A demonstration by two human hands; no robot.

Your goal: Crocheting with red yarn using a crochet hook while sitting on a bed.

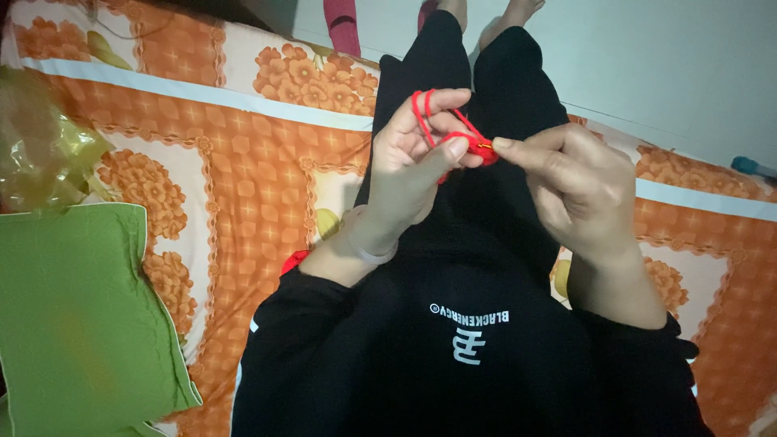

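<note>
1. Your left hand has red yarn wrapped around its raised forefinger, which keeps the strand taut, while thumb and fingers pinch the small red worked piece.
2. Your right hand is closed around a thin hook; only its pale tip shows, meeting the yarn between the two hands.
3. Both hands sit close together over your lap, so the work stays steady in front of you.
4. You wear black clothing and sit on an orange floral bedsheet.
5. A green pillow lies near left, with a crumpled yellowish plastic bag beyond it.
</note>
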